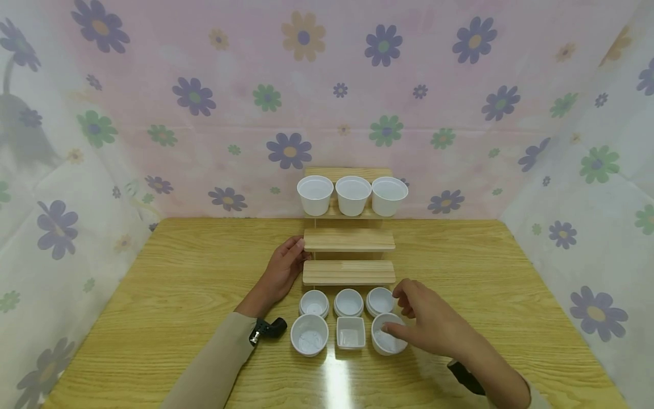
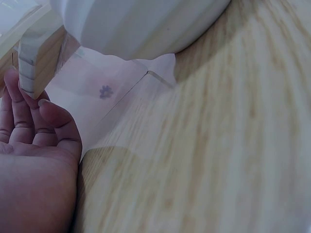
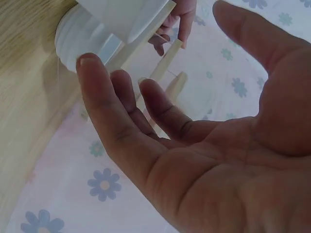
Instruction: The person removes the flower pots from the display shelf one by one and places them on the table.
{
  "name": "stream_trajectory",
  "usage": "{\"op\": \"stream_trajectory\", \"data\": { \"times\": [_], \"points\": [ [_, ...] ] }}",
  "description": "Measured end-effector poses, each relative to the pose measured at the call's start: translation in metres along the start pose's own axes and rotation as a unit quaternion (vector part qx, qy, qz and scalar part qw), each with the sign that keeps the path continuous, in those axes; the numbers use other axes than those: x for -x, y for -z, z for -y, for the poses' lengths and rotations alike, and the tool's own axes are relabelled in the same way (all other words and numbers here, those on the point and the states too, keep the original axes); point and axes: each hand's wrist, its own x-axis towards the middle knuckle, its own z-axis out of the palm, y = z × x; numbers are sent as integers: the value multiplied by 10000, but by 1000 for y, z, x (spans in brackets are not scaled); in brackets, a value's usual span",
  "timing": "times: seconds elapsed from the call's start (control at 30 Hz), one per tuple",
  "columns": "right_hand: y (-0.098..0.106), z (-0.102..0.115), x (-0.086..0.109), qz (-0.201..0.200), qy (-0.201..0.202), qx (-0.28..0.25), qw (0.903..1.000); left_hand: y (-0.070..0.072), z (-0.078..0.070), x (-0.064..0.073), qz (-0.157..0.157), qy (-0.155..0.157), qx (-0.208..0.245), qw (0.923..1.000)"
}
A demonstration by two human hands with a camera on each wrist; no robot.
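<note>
A stepped wooden display stand rises toward the back of the table, with three plain white cups on its upper step. My left hand holds the stand's left side; in the left wrist view its thumb and fingers meet around the end of a wooden board. Two rows of small white pots stand in front: three round ones behind, then two round pots with a square pot between them. My right hand, fingers loosely bent and holding nothing, hovers over the front right round pot.
The wood-grain table extends to both sides of the stand. Flower-printed cloth hangs behind and along both sides. A black wrist camera sits by my left cuff, close to the front left pot.
</note>
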Motion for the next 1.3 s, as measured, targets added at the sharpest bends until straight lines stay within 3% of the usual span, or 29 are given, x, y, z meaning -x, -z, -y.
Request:
{"op": "stream_trajectory", "data": {
  "times": [0.3, 0.7, 1.3],
  "points": [
    [8, -4, -9, -691, 124, -18, 9975, 0, 0, -2, 2, -56, 8, 10000],
    [21, -10, -30, -1763, 287, -174, 9838, 2, 1, -1, 75, -64, -49, 9999],
    [35, -14, -60, -2623, 466, -399, 9630, 0, 0, -1, -15, 37, -24, 10000]
  ]
}}
